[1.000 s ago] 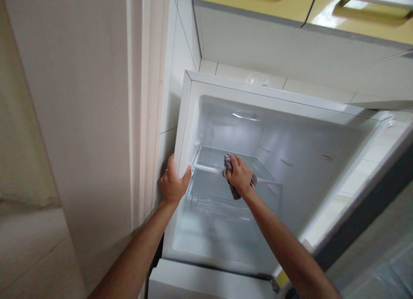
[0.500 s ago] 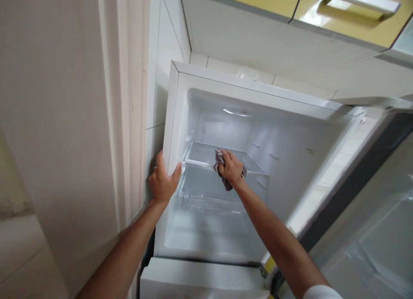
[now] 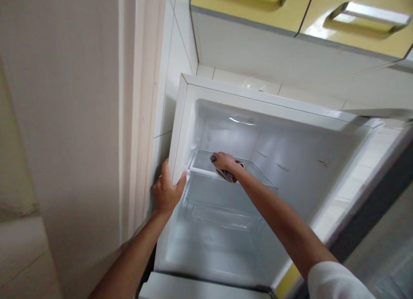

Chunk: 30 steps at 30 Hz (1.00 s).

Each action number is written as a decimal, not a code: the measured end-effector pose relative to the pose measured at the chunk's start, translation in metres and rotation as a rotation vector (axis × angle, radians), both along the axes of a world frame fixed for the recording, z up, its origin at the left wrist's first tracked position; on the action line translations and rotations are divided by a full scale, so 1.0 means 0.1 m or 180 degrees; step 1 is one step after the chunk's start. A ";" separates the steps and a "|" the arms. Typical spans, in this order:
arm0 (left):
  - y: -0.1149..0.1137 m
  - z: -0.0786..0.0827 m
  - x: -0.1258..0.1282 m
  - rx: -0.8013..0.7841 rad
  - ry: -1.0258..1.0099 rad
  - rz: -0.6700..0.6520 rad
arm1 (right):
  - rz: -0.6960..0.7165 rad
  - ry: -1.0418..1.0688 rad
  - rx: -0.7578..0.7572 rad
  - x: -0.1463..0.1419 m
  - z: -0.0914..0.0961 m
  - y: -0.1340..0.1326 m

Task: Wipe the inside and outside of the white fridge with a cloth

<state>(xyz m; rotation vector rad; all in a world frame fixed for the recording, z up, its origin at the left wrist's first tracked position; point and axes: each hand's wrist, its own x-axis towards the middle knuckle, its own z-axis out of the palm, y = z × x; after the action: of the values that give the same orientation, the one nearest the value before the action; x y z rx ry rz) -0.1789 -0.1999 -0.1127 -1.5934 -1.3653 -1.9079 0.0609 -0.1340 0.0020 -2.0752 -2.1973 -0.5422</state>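
Right hand (image 3: pixel 225 160), clenched on a cloth (image 3: pixel 227 175), presses the shelf (image 3: pixel 201 160); left hand (image 3: pixel 167 190) clasps the fridge frame (image 3: pixel 177 127). Pressing hard might unseat the shelf.

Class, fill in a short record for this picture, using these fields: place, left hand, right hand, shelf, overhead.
Place: open fridge compartment, lit inside, with its door swung out to the right
Left hand: the left hand grips the compartment's left front edge
Right hand: the right hand presses a grey cloth onto the shelf's front part
Shelf: a see-through shelf across the upper part
Overhead: yellow cabinets with metal handles
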 end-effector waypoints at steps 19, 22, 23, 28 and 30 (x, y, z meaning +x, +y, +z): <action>0.01 -0.06 -0.02 0.0284 -0.0039 0.0129 | 0.0356 -0.0350 -0.0174 -0.36 0.01 1.55; 0.02 -0.08 -0.02 0.0256 -0.0059 0.0107 | 0.0352 -0.0278 -0.0120 -0.33 -0.02 1.60; 0.02 -0.08 -0.02 0.0249 -0.0064 0.0103 | 0.0354 -0.0248 -0.0098 -0.32 -0.03 1.60; 0.01 -0.06 -0.01 0.0132 -0.0117 0.0071 | 0.0233 -0.0126 0.0013 -0.07 -0.04 1.47; 0.01 -0.05 -0.02 0.0105 -0.0112 0.0045 | 0.0062 -0.0090 0.0045 0.18 -0.04 1.34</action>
<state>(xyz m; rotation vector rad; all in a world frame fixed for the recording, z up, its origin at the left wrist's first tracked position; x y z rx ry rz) -0.1808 -0.1993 -0.1179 -1.5379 -1.3483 -1.9488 0.0787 -0.0004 -0.0018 -2.0495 -2.2198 -0.5875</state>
